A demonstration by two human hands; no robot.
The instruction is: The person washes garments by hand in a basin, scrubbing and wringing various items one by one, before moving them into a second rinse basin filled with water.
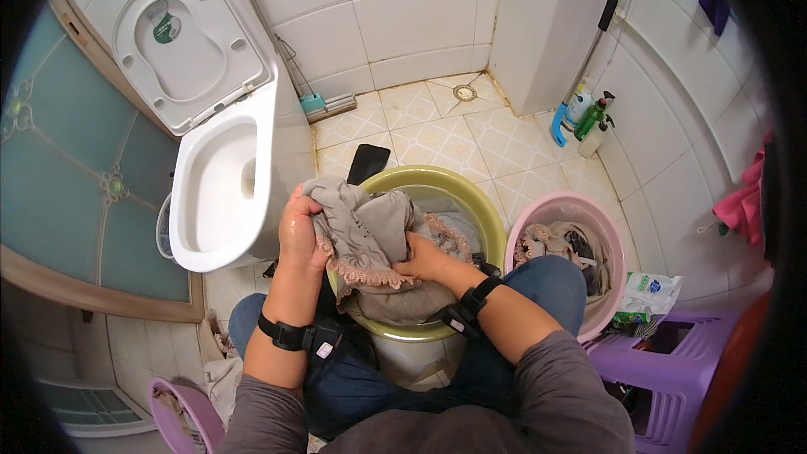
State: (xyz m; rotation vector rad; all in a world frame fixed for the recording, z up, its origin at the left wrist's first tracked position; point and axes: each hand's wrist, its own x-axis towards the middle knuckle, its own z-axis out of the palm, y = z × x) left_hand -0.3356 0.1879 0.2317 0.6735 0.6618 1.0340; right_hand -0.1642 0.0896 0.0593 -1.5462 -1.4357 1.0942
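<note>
Between my knees stands a yellow-green basin (479, 210) with water and wet cloth in it. A grey-beige cloth with a pink lace edge (370, 231) is bunched up over its left side. My left hand (299, 227) looks wet and grips the cloth's upper left part, fingers folded over it. Lower down on the right, my right hand (424, 261) has its fingers closed on the same cloth near the lace edge. The cloth's lower part hangs into the basin, where more grey fabric lies. Both wrists wear black straps with small boxes.
A pink basin (618, 286) of laundry stands right of my knee, near a purple stool (672, 370) and a white-green packet (651, 294). The open toilet (223, 193) is at left. Bottles (588, 118) stand by the right wall. A purple basin (189, 408) sits lower left.
</note>
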